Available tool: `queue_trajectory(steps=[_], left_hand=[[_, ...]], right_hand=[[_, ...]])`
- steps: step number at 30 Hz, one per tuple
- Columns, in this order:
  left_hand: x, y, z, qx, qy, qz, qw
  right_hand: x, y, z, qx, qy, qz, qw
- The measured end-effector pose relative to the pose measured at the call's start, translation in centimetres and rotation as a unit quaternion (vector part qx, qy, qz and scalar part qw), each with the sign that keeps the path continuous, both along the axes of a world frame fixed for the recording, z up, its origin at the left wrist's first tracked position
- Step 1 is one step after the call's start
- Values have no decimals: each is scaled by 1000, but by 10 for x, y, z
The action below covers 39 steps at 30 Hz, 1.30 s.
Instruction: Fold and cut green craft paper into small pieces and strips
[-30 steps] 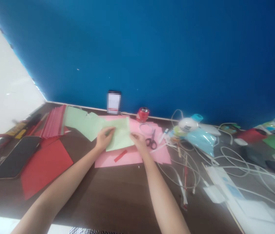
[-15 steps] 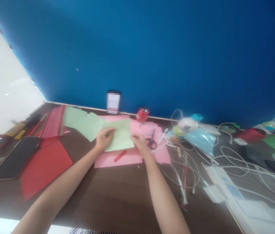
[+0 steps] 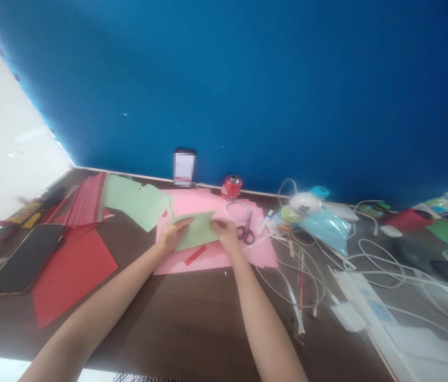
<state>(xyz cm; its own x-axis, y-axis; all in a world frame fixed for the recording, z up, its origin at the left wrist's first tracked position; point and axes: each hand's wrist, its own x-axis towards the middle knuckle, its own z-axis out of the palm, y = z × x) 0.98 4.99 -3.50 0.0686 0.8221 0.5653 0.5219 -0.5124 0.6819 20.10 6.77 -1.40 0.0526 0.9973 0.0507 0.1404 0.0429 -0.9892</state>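
A pale green sheet of paper (image 3: 196,232) is held between my two hands over pink paper (image 3: 192,265). My left hand (image 3: 173,233) grips its left edge, with the thumb across the top. At the right edge, the fingers of my right hand (image 3: 224,232) are closed on the same sheet. The green sheet looks folded over, shorter from front to back than it is wide. Just below it, a small red paper strip (image 3: 195,255) lies on the pink paper. Scissors with dark handles (image 3: 246,233) rest right of my right hand.
Left of my hands lie more green paper (image 3: 140,204), red paper (image 3: 75,278), pleated pink paper (image 3: 86,199) and a dark phone (image 3: 25,258). A red round object (image 3: 232,187) and a propped screen (image 3: 184,168) stand by the blue wall. White cables (image 3: 321,281) and a power strip (image 3: 367,292) crowd the right.
The green sheet's far edge has come down toward me, so it now looks folded and uncovers pink paper behind it. My left hand has shifted slightly right and nearer.
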Motion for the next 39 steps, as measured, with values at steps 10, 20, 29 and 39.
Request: queue_trajectory(steps=[10, 20, 29, 39], left_hand=[[-1, -6, 8, 14, 23, -93, 995], [3, 0, 24, -57, -99, 72, 991], [1, 6, 25, -181, -106, 29, 977], [0, 4, 27, -183, -101, 30, 978]], right_hand=[[-3, 2, 5, 2, -7, -27, 1000], [4, 6, -4, 1, 21, -51, 998], [4, 9, -11, -10, 97, -40, 994], [3, 9, -14, 1, 117, -32, 993]])
